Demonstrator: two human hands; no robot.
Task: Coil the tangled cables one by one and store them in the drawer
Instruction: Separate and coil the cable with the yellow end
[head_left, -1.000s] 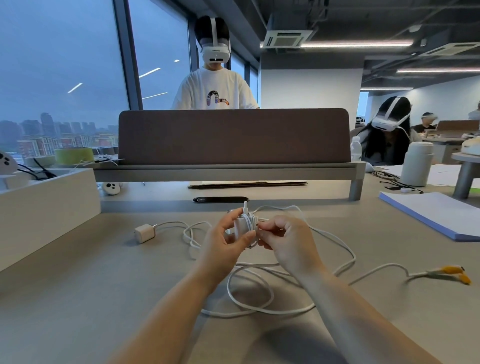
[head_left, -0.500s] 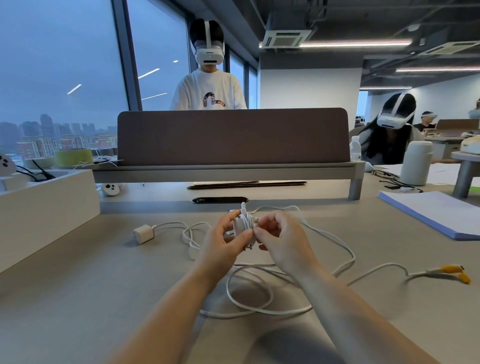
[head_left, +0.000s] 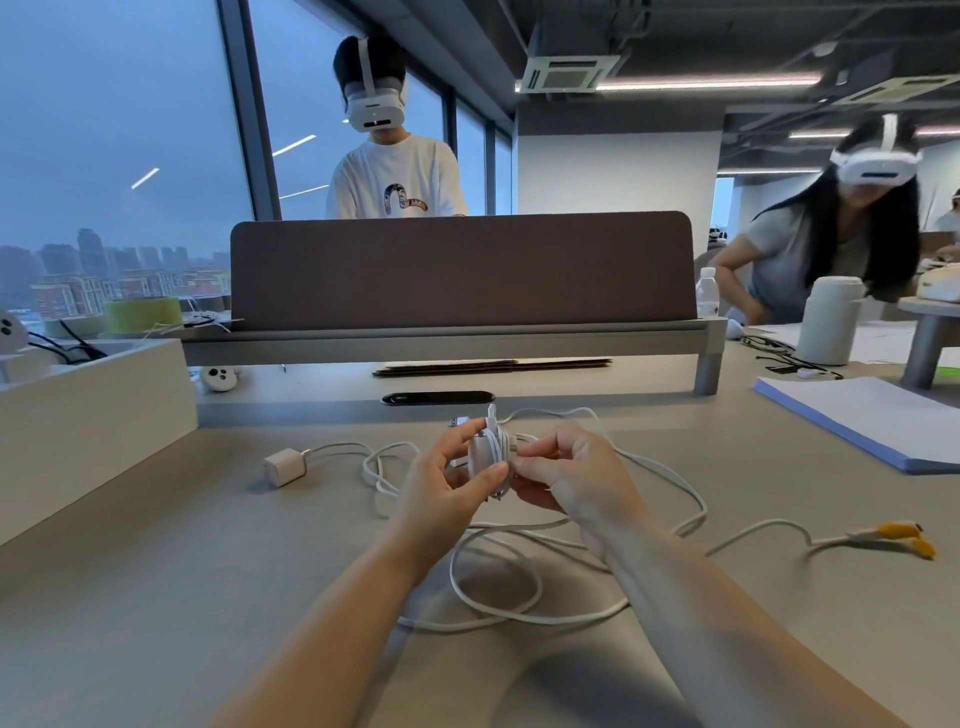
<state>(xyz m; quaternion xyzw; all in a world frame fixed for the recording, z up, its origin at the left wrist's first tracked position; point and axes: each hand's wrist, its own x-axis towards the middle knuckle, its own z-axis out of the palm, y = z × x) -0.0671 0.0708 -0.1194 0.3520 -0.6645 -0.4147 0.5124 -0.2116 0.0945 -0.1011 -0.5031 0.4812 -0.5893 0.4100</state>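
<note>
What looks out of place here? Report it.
Loose white cables sprawl in overlapping loops on the desk, one ending at a charger on the left, one at yellow plugs on the right. Only the coil between left hand and right hand is tidy. Nothing spilled or damaged.

Cables (head_left: 491, 454): white, smooth plastic sheath, faint sheen. Desk (head_left: 156, 597): matt, smooth. Charger (head_left: 284, 466): white plastic, satin. Divider (head_left: 462, 270): brown, matt, possibly felt, hard to tell. Paper (head_left: 872, 415): matt white.

A white canister (head_left: 828, 322) stands behind a paper stack (head_left: 872, 421).
</note>
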